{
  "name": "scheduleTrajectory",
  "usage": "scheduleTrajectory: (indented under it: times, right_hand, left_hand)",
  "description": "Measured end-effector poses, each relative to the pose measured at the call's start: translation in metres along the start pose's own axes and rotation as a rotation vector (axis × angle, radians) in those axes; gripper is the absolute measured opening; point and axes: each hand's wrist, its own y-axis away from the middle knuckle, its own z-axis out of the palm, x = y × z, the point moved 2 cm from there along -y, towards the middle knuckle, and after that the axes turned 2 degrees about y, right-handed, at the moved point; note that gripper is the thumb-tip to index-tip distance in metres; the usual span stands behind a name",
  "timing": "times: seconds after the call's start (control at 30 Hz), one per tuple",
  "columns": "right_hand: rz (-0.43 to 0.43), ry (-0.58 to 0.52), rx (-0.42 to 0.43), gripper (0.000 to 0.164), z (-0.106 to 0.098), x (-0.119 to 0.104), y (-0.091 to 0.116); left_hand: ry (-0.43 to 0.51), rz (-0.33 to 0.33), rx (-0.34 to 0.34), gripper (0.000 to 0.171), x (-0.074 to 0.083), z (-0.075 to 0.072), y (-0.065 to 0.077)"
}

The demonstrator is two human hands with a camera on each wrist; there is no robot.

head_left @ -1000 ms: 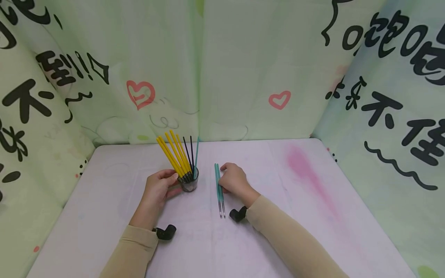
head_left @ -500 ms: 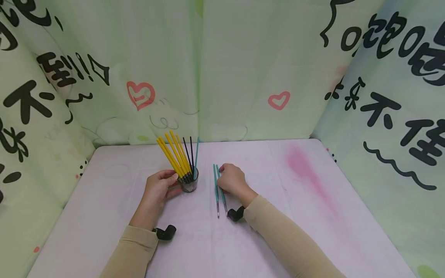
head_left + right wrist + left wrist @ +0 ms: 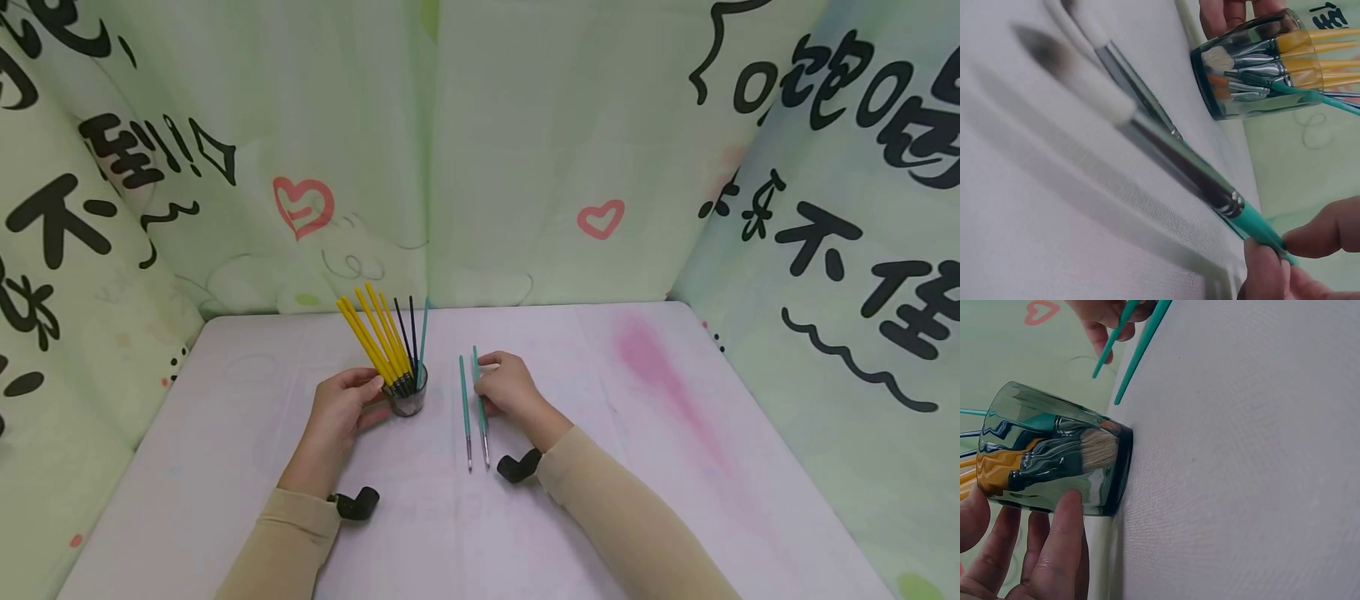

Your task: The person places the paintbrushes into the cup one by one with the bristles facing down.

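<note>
My left hand (image 3: 345, 404) holds a clear glass (image 3: 409, 403) at its left side, thumb near the rim. The glass stands upright on the table. In it stand paintbrushes, bristles down: several with yellow handles (image 3: 367, 337), some with black handles and one teal (image 3: 423, 337). My right hand (image 3: 513, 387) pinches a teal paintbrush (image 3: 1179, 159) by its handle between thumb and fingers. In the right wrist view, this brush's bristle end is raised, with its shadow apart beneath. Just left of it, a second teal paintbrush (image 3: 466, 412) lies on the table, bristles toward me.
A pale cloth covers the table (image 3: 675, 467), with a pink stain (image 3: 652, 358) at the right. Printed curtains (image 3: 510, 150) enclose the back and both sides. Black wrist cameras (image 3: 357, 503) stick out from both wrists near the beige sleeves.
My right hand has separated the two teal paintbrushes, which lay side by side, and now lifts the right one slightly. My left hand and the glass have stayed in place.
</note>
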Motion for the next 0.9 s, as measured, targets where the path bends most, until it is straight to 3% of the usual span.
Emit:
scheduleTrajectory:
  times: [0.3, 0.9]
  right_hand:
    - [-0.084, -0.195, 0.060, 0.056, -0.004, -0.005, 0.004]
    - [-0.319, -0.581, 0.145, 0.058, -0.001, -0.051, 0.025]
  left_hand:
    - [0.009, 0.003, -0.002, 0.036, 0.000, 0.000, 0.002]
    - [0.014, -0.004, 0.002, 0.036, 0.000, 0.000, 0.000]
